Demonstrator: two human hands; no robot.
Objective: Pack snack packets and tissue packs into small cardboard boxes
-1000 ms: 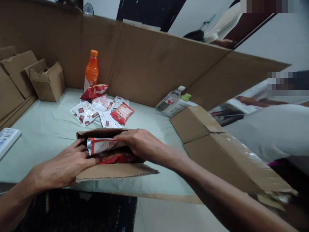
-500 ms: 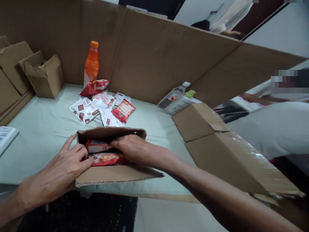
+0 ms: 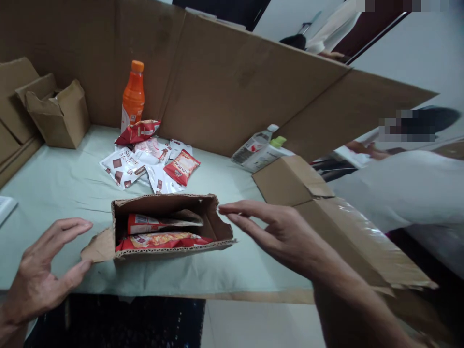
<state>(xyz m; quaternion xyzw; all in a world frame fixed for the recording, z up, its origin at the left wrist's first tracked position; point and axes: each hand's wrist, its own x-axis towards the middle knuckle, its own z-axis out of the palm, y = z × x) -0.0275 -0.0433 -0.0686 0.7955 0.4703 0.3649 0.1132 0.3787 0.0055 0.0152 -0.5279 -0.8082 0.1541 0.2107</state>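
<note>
An open cardboard box [image 3: 152, 253] stands near the front edge of the table. Inside lie a red snack packet [image 3: 166, 239] along the near wall and a red and white packet [image 3: 145, 224] behind it. My left hand [image 3: 47, 270] is off to the left with thumb and fingers apart, beside the box's torn side flap [image 3: 99, 246], holding nothing. At the other end, my right hand [image 3: 271, 227] has its fingers stretched out by the box's right edge; whether the tips touch the cardboard I cannot tell.
Behind the box lie white sachets [image 3: 123, 166] and red packets [image 3: 181, 166], with an orange bottle [image 3: 133, 96] upright. Clear bottles [image 3: 255, 145] lean at the cardboard wall [image 3: 224, 77]. Cardboard boxes stand left [image 3: 60, 116] and right [image 3: 337, 237]. Another person's white sleeve [image 3: 406, 188] is at right.
My right hand has come out of the box and moved right. My left hand has let go of the box's left end and drawn away leftward. The packets stay inside.
</note>
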